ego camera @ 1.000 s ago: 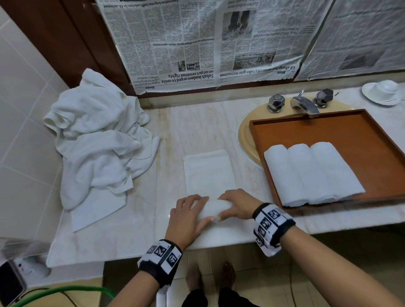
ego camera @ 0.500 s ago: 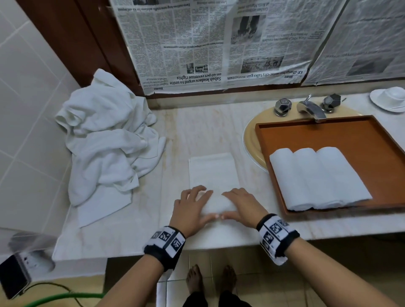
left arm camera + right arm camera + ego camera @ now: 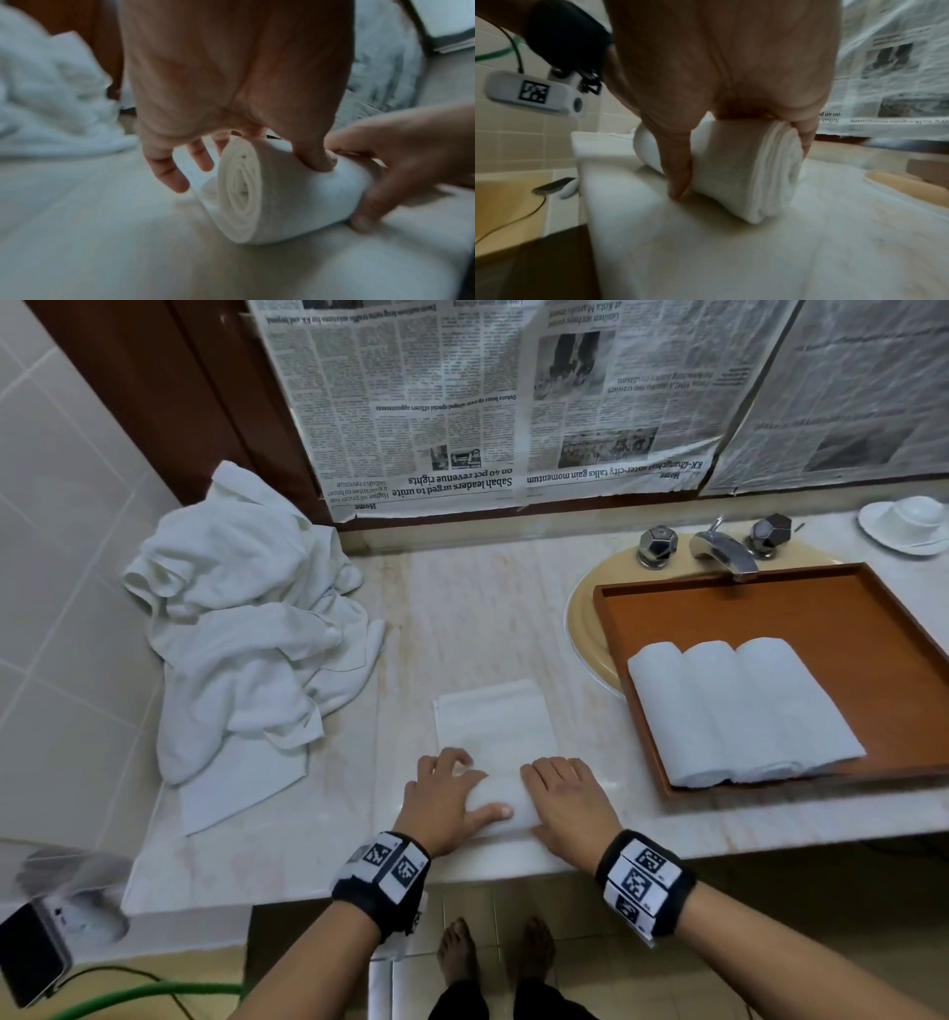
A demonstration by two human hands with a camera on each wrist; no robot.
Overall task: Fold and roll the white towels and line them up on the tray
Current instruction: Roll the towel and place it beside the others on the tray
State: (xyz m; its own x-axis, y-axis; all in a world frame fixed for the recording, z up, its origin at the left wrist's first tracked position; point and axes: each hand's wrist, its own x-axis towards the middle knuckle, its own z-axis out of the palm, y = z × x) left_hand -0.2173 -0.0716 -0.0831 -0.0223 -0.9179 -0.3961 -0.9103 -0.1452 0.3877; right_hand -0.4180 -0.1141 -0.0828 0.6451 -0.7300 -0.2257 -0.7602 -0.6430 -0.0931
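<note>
Towel pile: a loose heap of white towels at the left end of the bench, against the tiled wall, well apart from both hands.

Left hand: lies over the left end of the half-rolled towel. Fingers curl over the top of the roll toward its far side, and the thumb lies along the near side, so the hand grips the roll. In the left wrist view the thumb presses into the top of the roll while the fingers reach down past the spiral end face.

Half-rolled towel: near the front edge of the bench, between and under both hands, its long axis running left to right. The unrolled part lies flat on the bench, stretching away from the hands toward the wall.

Right hand: rests on the right end of the same roll, just beside the left hand. Fingers bend over the top and the thumb comes down the near face to the bench, as the right wrist view shows; it too grips the roll.

Tray: a brown wooden tray to the right of the hands, set over the sink, its near edge close to the front of the bench.

Rolled towels: three white rolls side by side and touching, in the front left part of the tray, apart from the right hand.

Tap: behind the far rim of the tray.
</note>
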